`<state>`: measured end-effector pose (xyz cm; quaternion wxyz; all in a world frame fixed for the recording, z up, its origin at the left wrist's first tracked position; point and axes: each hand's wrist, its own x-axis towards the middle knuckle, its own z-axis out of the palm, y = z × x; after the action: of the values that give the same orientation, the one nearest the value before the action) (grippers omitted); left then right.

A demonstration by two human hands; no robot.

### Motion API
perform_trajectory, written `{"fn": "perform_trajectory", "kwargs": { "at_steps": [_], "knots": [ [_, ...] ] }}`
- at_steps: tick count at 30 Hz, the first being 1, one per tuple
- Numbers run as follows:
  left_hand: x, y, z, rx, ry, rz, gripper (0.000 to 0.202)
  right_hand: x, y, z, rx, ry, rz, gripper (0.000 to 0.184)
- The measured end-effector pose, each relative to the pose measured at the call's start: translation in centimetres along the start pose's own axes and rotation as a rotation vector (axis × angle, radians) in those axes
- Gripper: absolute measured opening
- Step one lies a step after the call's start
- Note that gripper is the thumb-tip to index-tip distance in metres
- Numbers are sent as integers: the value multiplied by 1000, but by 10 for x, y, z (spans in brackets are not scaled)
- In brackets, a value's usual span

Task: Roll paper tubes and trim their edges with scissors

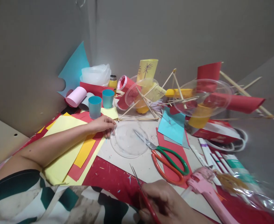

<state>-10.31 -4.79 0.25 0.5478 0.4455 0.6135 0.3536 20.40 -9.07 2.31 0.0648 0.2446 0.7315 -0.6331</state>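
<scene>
My left hand (102, 123) reaches across the table and its fingers close on the left rim of a clear plastic plate (127, 140) lying flat on the table. My right hand (165, 202) is at the bottom edge, closed around small red-handled scissors (143, 191) whose blades point up and to the left. A larger pair of scissors (168, 157) with one green and one orange handle lies with its blades on the clear plate.
Yellow, orange and red paper sheets (64, 146) lie under my left arm. Two teal cups (101, 104) stand behind. Stick-and-plate models (197, 96) with red paper crowd the back right. Markers (209, 154) and a pink tool (208, 189) lie at right.
</scene>
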Motion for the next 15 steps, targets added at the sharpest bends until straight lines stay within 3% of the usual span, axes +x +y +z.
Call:
{"fn": "perform_trajectory", "kwargs": {
  "at_steps": [6,11,15],
  "knots": [
    [-2,1,1,122,87,59,19,0,13,5,-37,-24,77,41],
    [-2,-2,0,202,174,165,21,3,18,10,-85,29,68,39],
    [-3,-3,0,252,170,206,24,3,18,10,-62,82,4,44]
  ]
}}
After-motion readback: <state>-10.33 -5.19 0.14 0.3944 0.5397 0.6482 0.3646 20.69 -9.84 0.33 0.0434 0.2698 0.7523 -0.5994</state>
